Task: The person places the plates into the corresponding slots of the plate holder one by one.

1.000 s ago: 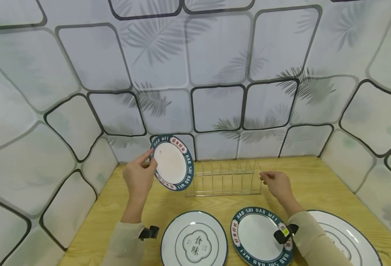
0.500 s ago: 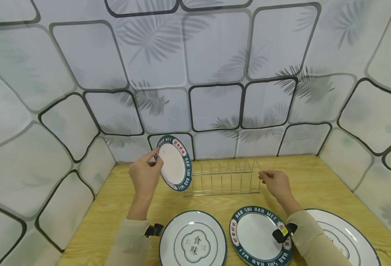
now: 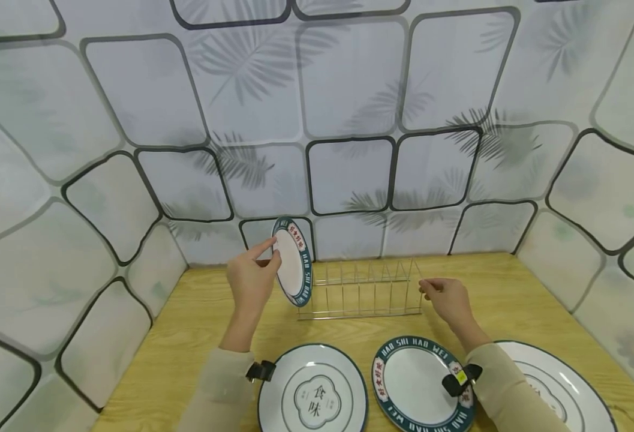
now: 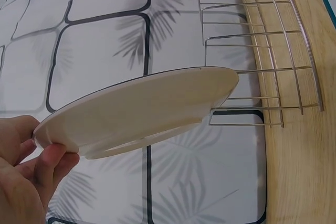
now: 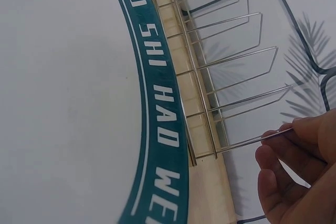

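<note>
My left hand pinches the left edge of a white plate with a teal lettered rim, thumb on one face and fingers on the other. The plate stands nearly on edge at the left end of a wire dish rack. In the left wrist view the plate's pale underside shows, its far edge overlapping the rack's end wires. My right hand pinches the end wire at the rack's right side; the right wrist view shows thumb and fingertips on that wire.
In front of the rack lie a white plate with a flower-shaped emblem, a teal-rimmed plate and, under the right forearm, a larger white plate. A patterned wall covering rises behind and beside the wooden table.
My left hand has moved right with the plate, turning it from facing me to nearly edge-on at the rack's left end. The right hand keeps its hold on the rack.
</note>
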The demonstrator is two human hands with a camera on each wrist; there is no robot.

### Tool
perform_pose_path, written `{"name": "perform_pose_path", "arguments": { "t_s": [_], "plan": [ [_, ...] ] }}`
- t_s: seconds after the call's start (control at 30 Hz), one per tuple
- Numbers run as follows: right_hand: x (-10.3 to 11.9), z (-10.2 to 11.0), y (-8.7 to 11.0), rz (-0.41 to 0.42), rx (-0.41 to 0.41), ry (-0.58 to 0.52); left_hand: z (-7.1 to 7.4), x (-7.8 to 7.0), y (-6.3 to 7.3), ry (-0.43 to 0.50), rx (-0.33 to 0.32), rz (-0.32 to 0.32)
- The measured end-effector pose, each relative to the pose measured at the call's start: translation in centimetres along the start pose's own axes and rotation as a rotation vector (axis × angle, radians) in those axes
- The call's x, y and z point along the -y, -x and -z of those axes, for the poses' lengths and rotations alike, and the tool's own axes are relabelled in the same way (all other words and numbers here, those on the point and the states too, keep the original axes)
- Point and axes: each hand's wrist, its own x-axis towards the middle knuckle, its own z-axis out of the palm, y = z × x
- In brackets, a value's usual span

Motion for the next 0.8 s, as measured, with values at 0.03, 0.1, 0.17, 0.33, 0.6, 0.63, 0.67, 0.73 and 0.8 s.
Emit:
{"name": "perform_pose_path", "arguments": {
  "t_s": [0.03, 0.1, 0.17, 0.33, 0.6, 0.63, 0.67, 0.73, 0.8],
  "plan": [
    [0.0, 0.0, 0.0, -0.002, -0.001, -0.001, -0.2, -0.1, 0.1, 0.002, 0.004, 0.001],
    [-0.1, -0.1, 0.0, -0.006, -0.001, -0.003, -0.4, -0.3, 0.2, 0.006, 0.012, 0.000],
    [-0.2, -0.1, 0.0, -0.010, -0.002, -0.004, -0.7, -0.5, 0.4, 0.011, 0.020, -0.005],
    [-0.1, -0.1, 0.0, -0.019, -0.005, -0.006, -1.2, -0.7, 0.5, 0.012, 0.034, -0.012],
    [0.0, -0.1, 0.1, -0.010, -0.008, 0.001, -1.8, -0.9, 0.5, 0.005, 0.037, -0.006],
    [0.0, -0.1, 0.1, -0.011, -0.007, -0.001, -1.9, -0.9, 0.5, 0.008, 0.037, -0.008],
    [0.0, -0.1, 0.0, -0.012, -0.007, -0.001, -2.0, -0.9, 0.5, 0.011, 0.033, -0.010],
    [-0.1, -0.1, -0.1, -0.017, -0.007, -0.001, -2.3, -0.8, 0.6, 0.021, 0.028, -0.015],
    [-0.1, -0.1, -0.1, -0.019, -0.006, -0.004, -2.6, -0.8, 0.6, 0.034, 0.017, -0.018]
  ]
}}
